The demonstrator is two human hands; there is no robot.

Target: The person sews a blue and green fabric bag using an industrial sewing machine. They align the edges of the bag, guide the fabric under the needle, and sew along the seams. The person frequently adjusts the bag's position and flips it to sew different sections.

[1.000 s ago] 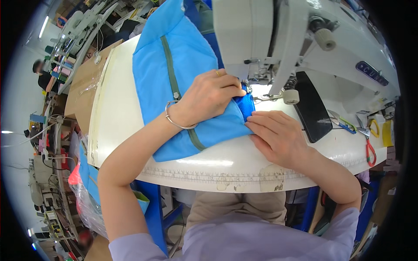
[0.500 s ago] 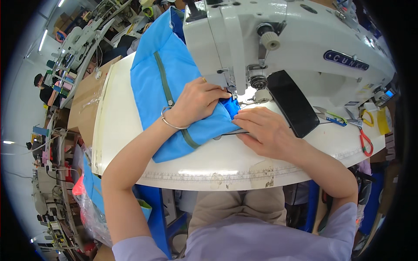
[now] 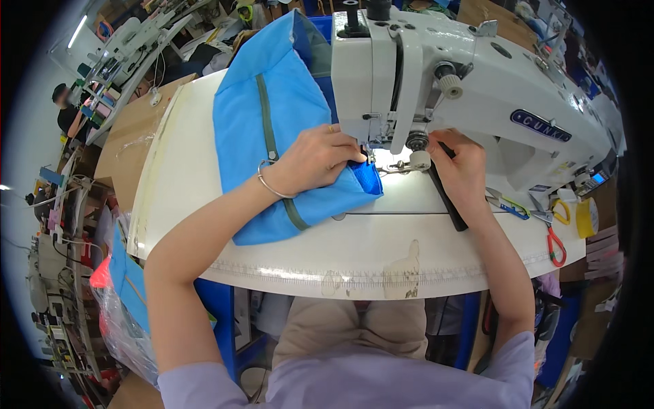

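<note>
A light blue fabric bag (image 3: 238,129) with a dark green zipper (image 3: 266,119) lies on the sewing machine table, its bright blue mesh corner (image 3: 366,178) beside the presser foot (image 3: 370,158). My left hand (image 3: 317,160), with a bracelet at the wrist, presses and pinches the bag's edge close to the needle area. My right hand (image 3: 463,167) is raised at the right side of the sewing machine's (image 3: 443,41) needle head, fingers curled. Its fingertips are partly hidden there, so what they grip cannot be made out. Beneath it, a black phone (image 3: 446,201) is mostly covered by the hand.
Thread snips (image 3: 511,206) and red-handled scissors (image 3: 555,238) lie on the right of the table, near a yellow roll (image 3: 586,217). A ruler strip (image 3: 306,276) runs along the front edge. Cardboard (image 3: 133,140) and another person (image 3: 68,116) are at left.
My right hand has left the bag's near corner and moved up and right to the machine head, across the phone. My left hand stays on the bag. The view has shifted slightly.
</note>
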